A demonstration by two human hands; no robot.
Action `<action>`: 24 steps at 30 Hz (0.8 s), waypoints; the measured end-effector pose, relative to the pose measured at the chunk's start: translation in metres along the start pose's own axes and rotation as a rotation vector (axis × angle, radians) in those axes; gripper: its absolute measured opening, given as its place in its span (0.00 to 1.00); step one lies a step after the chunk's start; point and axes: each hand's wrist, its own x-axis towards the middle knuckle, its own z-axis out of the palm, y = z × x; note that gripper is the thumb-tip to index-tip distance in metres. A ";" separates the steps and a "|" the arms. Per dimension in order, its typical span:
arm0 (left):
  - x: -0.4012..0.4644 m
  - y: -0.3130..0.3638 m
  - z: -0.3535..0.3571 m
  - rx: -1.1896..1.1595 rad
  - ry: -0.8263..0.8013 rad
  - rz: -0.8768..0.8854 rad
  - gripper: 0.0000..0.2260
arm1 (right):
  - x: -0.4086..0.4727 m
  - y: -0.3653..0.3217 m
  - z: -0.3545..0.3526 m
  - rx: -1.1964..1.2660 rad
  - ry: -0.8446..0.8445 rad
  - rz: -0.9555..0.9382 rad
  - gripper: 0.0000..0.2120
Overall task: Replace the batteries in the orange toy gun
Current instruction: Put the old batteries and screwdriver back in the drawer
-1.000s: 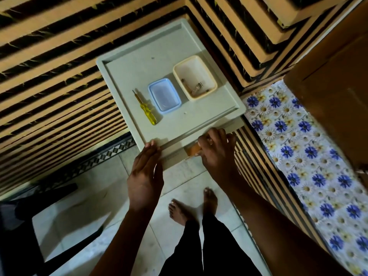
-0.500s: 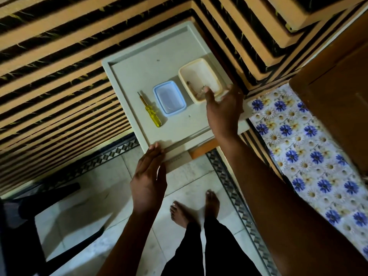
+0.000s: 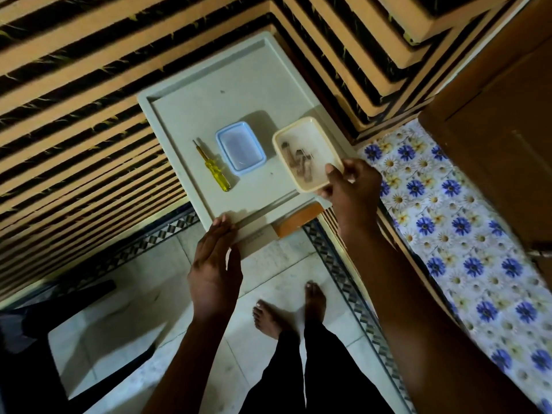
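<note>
- the right hand (image 3: 352, 186) pinches the near corner of the cream box (image 3: 307, 153), thumb on the rim, fingers curled under
- small batteries (image 3: 301, 164) lie inside the cream box
- the left hand (image 3: 216, 261) has straight fingers that rest on the near edge of the grey tray (image 3: 209, 106)
- a blue box (image 3: 240, 147) sits on the tray, just beside a yellow screwdriver (image 3: 213, 168)
- an orange thing (image 3: 298, 219), maybe the toy gun, peeks out under the tray's near edge, between the two hands
- bare feet (image 3: 286, 312) stand on the tiled floor (image 3: 119, 318)
</note>
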 end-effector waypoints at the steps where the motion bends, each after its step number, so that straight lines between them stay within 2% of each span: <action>1: -0.001 0.002 0.001 0.009 0.001 -0.002 0.15 | -0.010 0.008 -0.015 0.014 0.008 0.013 0.06; 6: 0.004 0.011 0.004 0.085 0.044 -0.011 0.09 | -0.057 0.051 -0.075 0.112 0.031 0.079 0.08; 9: 0.011 0.029 0.000 0.107 0.054 -0.080 0.08 | -0.072 0.079 -0.101 0.182 0.076 0.070 0.09; 11: 0.022 0.043 -0.002 0.052 0.045 -0.129 0.10 | -0.074 0.096 -0.108 0.178 0.112 0.087 0.12; 16: 0.076 0.072 0.006 -0.132 0.130 -0.229 0.12 | -0.060 0.120 -0.105 0.101 0.143 0.156 0.08; 19: 0.107 0.082 0.010 -0.130 0.177 -0.317 0.14 | -0.051 0.118 -0.100 0.124 0.144 0.125 0.06; 24: 0.134 0.082 0.007 -0.066 0.165 -0.553 0.19 | -0.047 0.117 -0.106 0.152 0.161 0.139 0.07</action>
